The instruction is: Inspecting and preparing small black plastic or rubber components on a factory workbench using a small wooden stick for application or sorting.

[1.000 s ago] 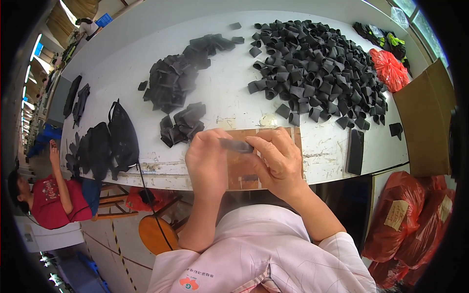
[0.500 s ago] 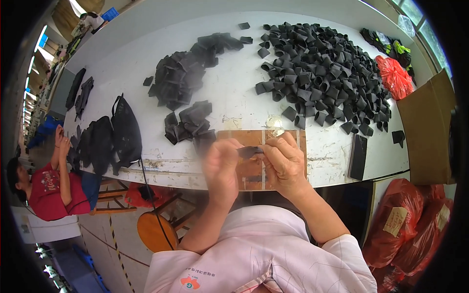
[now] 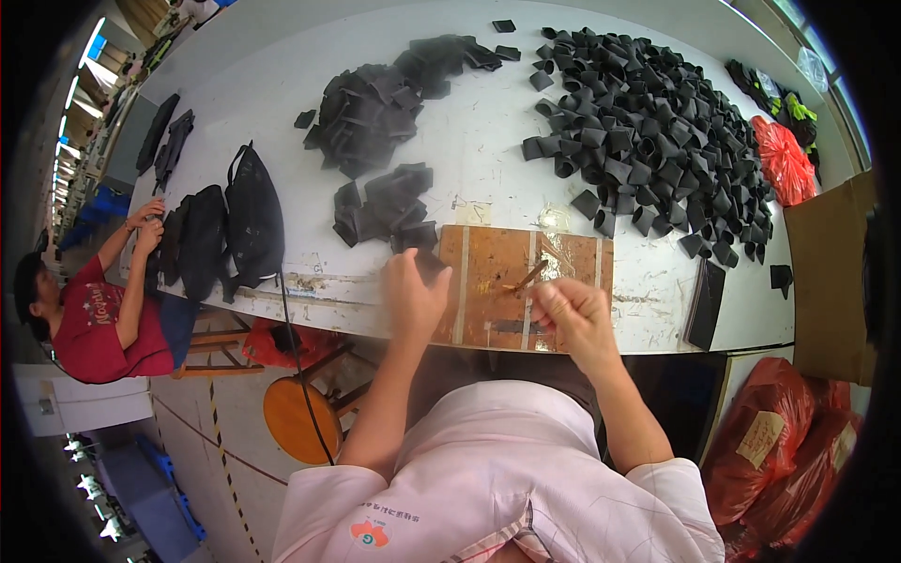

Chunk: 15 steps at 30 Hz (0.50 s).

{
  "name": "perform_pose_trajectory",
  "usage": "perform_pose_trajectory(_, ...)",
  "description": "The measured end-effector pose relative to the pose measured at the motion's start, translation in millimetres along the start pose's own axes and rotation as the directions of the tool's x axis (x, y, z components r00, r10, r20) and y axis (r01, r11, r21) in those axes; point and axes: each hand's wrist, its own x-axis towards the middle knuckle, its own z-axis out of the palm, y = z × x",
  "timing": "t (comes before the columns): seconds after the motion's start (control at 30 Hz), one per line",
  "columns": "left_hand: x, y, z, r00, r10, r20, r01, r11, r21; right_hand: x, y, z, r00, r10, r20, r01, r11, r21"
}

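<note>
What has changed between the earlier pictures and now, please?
The left hand and right hand ended their shared hold: left moved leftward, right drew back slightly. A dark piece shows at the left fingers; whether it was the one held, I cannot tell. The black heap and brown board stayed.

A black piece [image 3: 431, 268], flat and matte, sits at the left hand's [image 3: 416, 293] thumb and fingers, just left of the brown board [image 3: 488, 272]; whether it is lifted off the desk [image 3: 310, 225] is unclear. Beyond it lies a small cluster of black pieces [image 3: 385, 204], flat, overlapping and turned at various angles. Over the board a thin brown strip [image 3: 536, 273] slants toward the far right, near the right hand's [image 3: 574, 314] fingertips; its ends are blurred.
</note>
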Motion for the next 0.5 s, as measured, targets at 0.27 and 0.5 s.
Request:
perform_pose_trajectory(0.27, 6.7, -21.8, 7.9, 0.994, -0.069, 0.084, 0.063, 0.996, 0.068, -4.3, 24.9, 23.4, 0.990, 0.017, 0.141, 0.013, 0.979, -0.205)
perform_pose_trajectory(0.5, 7.6, -38.2, 9.4, 0.971, -0.215, -0.101, 0.221, 0.974, 0.053, -7.5, 15.6, 33.3, 0.974, 0.032, 0.225, 0.065, 0.909, -0.412)
